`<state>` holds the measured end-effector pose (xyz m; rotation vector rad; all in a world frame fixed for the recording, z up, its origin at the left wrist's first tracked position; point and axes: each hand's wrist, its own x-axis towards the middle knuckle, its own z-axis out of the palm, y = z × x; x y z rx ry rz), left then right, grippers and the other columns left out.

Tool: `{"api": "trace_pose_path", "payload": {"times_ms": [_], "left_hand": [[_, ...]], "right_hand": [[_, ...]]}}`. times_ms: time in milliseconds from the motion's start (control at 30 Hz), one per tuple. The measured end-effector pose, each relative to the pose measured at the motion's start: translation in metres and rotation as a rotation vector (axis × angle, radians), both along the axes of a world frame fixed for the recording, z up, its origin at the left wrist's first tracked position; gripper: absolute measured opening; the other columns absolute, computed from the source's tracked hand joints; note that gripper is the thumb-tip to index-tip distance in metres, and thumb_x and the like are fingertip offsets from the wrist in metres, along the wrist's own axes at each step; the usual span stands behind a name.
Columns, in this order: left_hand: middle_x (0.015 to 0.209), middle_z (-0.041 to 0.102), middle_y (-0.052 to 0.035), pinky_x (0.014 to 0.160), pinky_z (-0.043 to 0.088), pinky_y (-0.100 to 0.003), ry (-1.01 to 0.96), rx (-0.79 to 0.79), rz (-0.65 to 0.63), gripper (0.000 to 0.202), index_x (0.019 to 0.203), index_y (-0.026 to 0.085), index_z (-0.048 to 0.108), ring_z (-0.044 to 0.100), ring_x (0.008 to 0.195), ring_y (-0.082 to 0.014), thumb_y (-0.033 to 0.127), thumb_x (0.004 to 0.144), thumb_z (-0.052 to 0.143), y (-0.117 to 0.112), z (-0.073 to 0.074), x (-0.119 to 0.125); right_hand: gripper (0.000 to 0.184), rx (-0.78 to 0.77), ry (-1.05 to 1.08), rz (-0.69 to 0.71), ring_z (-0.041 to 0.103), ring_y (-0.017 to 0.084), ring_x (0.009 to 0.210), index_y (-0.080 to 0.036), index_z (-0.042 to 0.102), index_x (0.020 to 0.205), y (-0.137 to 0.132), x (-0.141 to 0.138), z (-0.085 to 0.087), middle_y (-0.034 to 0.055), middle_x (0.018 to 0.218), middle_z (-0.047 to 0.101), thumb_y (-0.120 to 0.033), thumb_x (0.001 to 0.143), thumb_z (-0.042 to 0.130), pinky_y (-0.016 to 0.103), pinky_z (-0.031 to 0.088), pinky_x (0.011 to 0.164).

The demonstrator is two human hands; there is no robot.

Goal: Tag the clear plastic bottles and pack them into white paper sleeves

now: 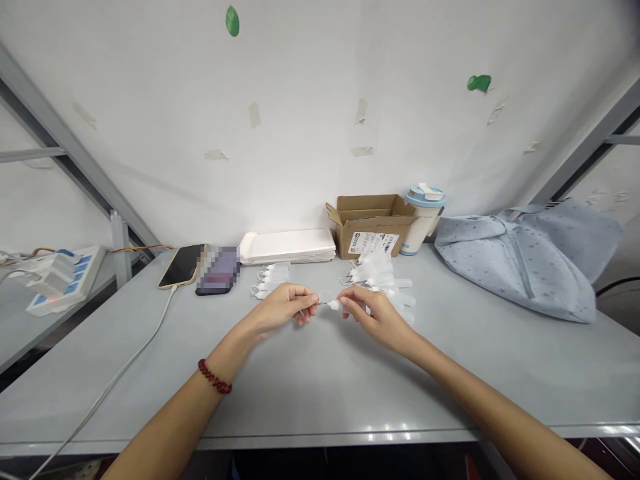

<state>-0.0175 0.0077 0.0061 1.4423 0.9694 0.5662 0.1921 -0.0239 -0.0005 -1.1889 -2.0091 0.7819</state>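
Between my two hands is a small needle-tip bottle (333, 305) with a white neck, lying roughly level above the table. My right hand (377, 317) grips its translucent body, which the fingers mostly cover. My left hand (287, 308) pinches the far end of the thin metal needle; whether a small cap sits there is too small to tell. A thin clear loop arches over the needle. Right behind my right hand lies a pile of similar bottles (380, 272). Beyond my left hand, several more bottles (273, 279) lie in a row.
Along the wall stand a stack of white envelopes (290, 245), an open cardboard box (370, 230) and a lidded cup (423, 223). At left are a phone (183, 265) with a white cable, a pixelated dark item (218, 270) and a power strip (75, 280). Blue patterned cloth (525, 260) lies right.
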Motion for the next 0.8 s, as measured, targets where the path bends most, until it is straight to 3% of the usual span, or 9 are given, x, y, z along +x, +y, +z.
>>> {"api": "trace_pose_path", "payload": {"times_ms": [800], "left_hand": [[0.065, 0.057, -0.0009, 0.055, 0.04, -0.025, -0.013, 0.003, -0.01, 0.03, 0.07, 0.013, 0.059, 0.049, 0.056, -0.0095, 0.042, 0.076, 0.059, -0.0009, -0.0022, 0.0024]], "right_hand": [[0.021, -0.015, 0.003, 0.0, 0.053, 0.011, 0.061, -0.018, 0.058, 0.086, -0.0007, 0.0002, -0.0019, -0.0002, 0.068, 0.062, -0.029, 0.091, 0.041, 0.022, 0.036, 0.054]]}}
